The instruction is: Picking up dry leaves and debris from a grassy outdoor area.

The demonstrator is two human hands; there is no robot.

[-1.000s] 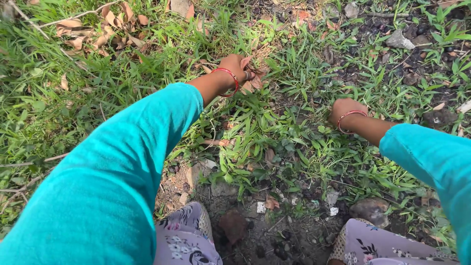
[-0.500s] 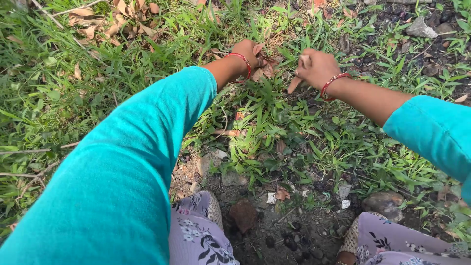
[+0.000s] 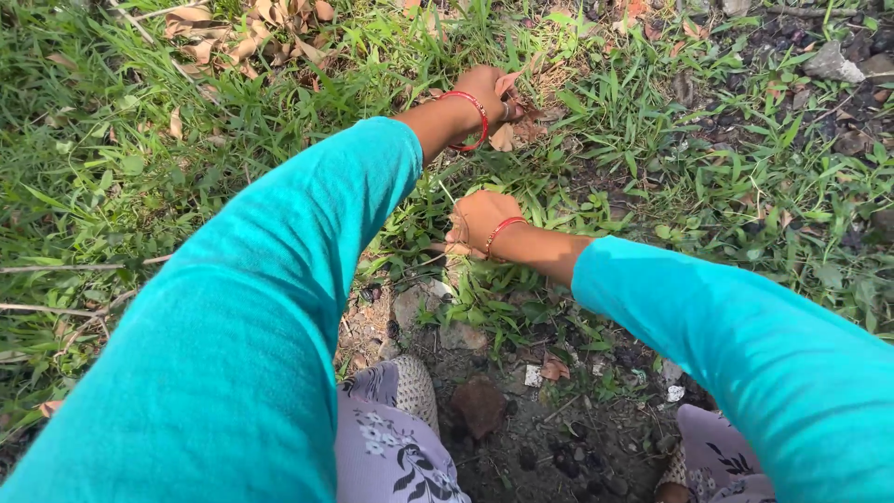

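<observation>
Left hand [image 3: 489, 91] closed on dry leaves [image 3: 518, 129]; right hand [image 3: 480, 220] nearer, fingers down in grass [image 3: 521, 298], grip indiscernible.

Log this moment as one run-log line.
left hand: shut on dry leaves | right hand: down in grass, grip unclear | below: brown stone on soil

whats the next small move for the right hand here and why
Probably close the right hand on the dry leaf by its fingertips and lift it. That hand is low in the grass with its fingers curled at the leaf, while the left hand already grips a bunch of dry leaves.
</observation>
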